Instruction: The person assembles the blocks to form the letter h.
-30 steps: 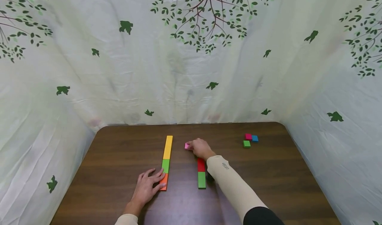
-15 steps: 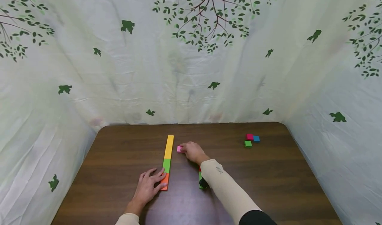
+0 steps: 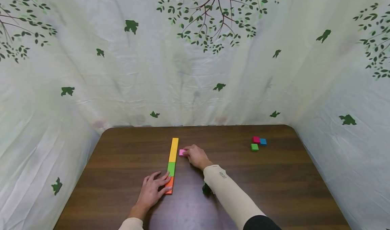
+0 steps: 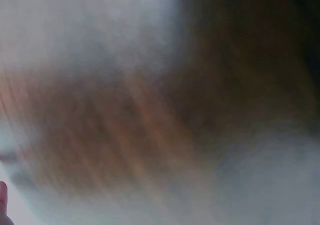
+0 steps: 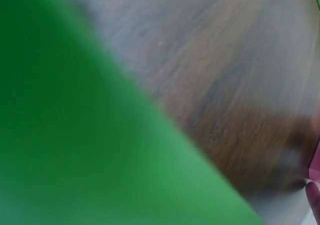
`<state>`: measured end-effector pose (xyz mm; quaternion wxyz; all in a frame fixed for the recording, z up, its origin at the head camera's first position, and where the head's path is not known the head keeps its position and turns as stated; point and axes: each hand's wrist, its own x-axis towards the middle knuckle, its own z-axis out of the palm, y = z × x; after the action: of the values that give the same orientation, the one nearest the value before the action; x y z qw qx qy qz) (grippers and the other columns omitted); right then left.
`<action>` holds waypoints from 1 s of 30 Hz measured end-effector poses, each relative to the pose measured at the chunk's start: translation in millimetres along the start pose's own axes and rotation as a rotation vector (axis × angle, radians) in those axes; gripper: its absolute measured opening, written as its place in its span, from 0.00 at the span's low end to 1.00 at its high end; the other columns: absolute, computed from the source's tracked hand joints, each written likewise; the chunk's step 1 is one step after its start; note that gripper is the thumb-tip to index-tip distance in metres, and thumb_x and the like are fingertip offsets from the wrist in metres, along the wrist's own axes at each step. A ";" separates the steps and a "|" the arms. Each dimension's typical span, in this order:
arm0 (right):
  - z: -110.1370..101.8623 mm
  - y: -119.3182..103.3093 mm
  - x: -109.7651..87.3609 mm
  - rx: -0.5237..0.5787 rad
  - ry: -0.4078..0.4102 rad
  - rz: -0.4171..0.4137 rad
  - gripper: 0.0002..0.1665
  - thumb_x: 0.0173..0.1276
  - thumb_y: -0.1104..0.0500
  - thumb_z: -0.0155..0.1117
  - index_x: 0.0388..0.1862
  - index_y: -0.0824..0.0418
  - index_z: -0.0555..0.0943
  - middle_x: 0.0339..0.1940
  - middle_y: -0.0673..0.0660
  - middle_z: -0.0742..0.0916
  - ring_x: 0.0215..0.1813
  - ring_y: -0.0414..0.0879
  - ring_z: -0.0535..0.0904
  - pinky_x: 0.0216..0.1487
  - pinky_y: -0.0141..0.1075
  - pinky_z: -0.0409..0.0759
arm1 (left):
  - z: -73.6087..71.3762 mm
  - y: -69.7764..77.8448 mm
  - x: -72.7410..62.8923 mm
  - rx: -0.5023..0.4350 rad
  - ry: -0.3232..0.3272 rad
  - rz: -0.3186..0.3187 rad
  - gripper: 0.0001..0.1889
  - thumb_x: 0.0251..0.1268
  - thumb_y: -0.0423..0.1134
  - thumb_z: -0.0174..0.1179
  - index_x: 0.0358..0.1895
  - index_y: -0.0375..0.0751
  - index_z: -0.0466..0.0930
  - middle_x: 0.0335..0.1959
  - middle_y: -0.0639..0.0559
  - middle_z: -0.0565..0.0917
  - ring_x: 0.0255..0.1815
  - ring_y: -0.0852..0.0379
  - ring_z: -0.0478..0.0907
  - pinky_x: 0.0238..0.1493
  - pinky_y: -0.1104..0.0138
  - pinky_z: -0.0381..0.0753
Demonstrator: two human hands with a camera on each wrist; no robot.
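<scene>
A line of flat blocks runs away from me: an orange block [image 3: 169, 186] nearest, a light green block [image 3: 171, 169] in the middle and a long yellow stretch [image 3: 173, 150] at the far end. My left hand [image 3: 149, 193] rests spread with its fingertips on the orange block and the edge of the green one. Just right of the yellow stretch, my right hand [image 3: 196, 155] pinches a small pink block [image 3: 182, 152] between thumb and fingers. In the right wrist view the pink block [image 5: 315, 169] shows at the right edge, and a blurred green block [image 5: 100, 135] fills the left.
A crimson block [image 3: 256, 140], a blue block [image 3: 263, 142] and a green block [image 3: 254, 147] sit grouped at the back right of the brown table [image 3: 292, 179]. My right sleeve [image 3: 234, 192] covers part of the table. A white leaf-patterned curtain [image 3: 195, 70] surrounds the table.
My right hand has moved left with the pink block, close to the yellow stretch. Its forearm now hides the red and green blocks that showed earlier. My left hand stays in place.
</scene>
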<state>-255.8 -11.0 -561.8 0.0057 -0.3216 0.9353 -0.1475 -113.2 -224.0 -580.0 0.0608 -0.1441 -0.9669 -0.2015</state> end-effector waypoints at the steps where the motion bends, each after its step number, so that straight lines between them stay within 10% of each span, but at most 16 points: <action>1: 0.2 0.0 0.2 -0.004 0.002 0.002 0.15 0.68 0.63 0.61 0.50 0.50 0.87 0.56 0.49 0.84 0.56 0.46 0.78 0.57 0.36 0.75 | 0.5 0.2 0.2 -0.003 0.006 0.006 0.24 0.53 0.49 0.69 0.54 0.46 0.83 0.59 0.54 0.80 0.61 0.40 0.71 0.57 0.45 0.62; 30: 3.7 -5.1 1.0 0.010 0.023 0.000 0.14 0.68 0.59 0.63 0.51 0.49 0.86 0.56 0.51 0.84 0.56 0.45 0.77 0.58 0.36 0.75 | 0.0 0.5 0.9 -0.008 -0.028 -0.023 0.24 0.55 0.49 0.68 0.55 0.46 0.83 0.61 0.55 0.79 0.63 0.40 0.69 0.59 0.44 0.61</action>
<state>-253.2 -16.5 -563.8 -0.0035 -0.3197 0.9346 -0.1560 -113.9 -223.4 -579.7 0.0442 -0.1362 -0.9684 -0.2042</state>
